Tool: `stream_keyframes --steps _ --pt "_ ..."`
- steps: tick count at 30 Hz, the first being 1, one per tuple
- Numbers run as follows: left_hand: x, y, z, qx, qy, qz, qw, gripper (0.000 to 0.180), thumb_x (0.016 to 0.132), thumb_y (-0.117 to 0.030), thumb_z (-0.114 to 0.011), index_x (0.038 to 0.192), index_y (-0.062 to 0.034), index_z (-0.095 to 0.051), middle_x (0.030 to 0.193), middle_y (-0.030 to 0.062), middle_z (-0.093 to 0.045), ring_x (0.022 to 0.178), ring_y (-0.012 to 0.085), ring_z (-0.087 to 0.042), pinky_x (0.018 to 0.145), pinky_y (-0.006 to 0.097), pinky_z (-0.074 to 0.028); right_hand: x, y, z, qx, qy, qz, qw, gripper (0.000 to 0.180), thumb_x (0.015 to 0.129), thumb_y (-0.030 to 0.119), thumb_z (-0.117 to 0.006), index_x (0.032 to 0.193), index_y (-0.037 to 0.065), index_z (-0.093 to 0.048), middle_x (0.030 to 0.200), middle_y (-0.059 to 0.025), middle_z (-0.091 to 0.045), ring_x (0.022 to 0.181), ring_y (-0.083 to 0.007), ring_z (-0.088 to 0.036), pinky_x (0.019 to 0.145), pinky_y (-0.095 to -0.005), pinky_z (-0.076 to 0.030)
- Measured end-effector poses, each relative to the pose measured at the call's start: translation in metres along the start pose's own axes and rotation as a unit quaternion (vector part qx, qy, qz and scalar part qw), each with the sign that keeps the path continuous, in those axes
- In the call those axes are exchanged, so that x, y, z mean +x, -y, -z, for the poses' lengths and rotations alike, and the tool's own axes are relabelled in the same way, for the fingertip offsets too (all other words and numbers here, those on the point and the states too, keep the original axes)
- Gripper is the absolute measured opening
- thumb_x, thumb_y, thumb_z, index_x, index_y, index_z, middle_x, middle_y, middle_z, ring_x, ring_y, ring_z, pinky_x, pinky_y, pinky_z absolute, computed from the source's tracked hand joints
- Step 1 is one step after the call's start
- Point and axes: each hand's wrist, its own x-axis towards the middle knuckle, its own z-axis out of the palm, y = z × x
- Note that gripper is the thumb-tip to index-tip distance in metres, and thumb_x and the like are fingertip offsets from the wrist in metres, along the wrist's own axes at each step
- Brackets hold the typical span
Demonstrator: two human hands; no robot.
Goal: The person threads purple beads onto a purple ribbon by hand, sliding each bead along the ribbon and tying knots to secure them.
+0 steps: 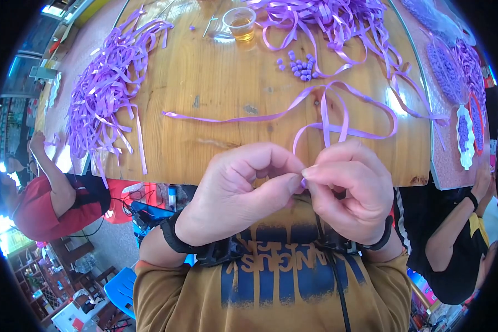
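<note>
Just off the table's near edge, my left hand [240, 191] and my right hand [351, 191] meet fingertip to fingertip. Both are closed in a pinch. Between them shows a small bit of purple; whether it is ribbon alone or also a bead is too small to tell. A purple satin ribbon [382, 116] runs from behind my fingers onto the table, loops to the right and trails off leftward. Beyond it lies a small cluster of purple beads [302, 69].
The wooden table [205, 94] carries a heap of cut purple ribbons [108, 83] at left and another ribbon pile [332, 22] at the far right. A plastic cup [240, 25] of amber liquid stands at the back. People sit at left [61, 199] and right [454, 249].
</note>
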Motion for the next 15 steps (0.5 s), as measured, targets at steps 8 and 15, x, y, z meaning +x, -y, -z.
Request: stream_keyframes --steps 8,15 --pt "0.0 0.004 0.006 0.121 -0.023 -0.065 0.99 0.007 0.08 0.001 -0.053 0.087 0.0024 -0.056 0.082 0.0044 -0.057 0.071 0.0065 -0.053 0.062 0.019 -0.043 0.0 -0.002 0.004 -0.018 0.071 -0.017 0.997 0.018 0.069 -0.002 -0.07 0.084 0.004 -0.062 0.067 -0.0053 -0.054 0.055 -0.014 -0.052 0.046 -0.026 -0.036" --pt "-0.002 0.005 0.015 0.133 -0.036 -0.069 0.988 0.01 0.076 0.003 -0.054 0.086 0.0032 -0.055 0.082 0.0058 -0.056 0.074 0.0096 -0.053 0.067 0.022 -0.042 0.005 0.006 0.011 -0.012 0.092 -0.079 0.992 0.016 0.07 -0.002 -0.068 0.084 0.004 -0.062 0.062 -0.004 -0.051 0.05 -0.0141 -0.048 0.046 -0.0257 -0.034"
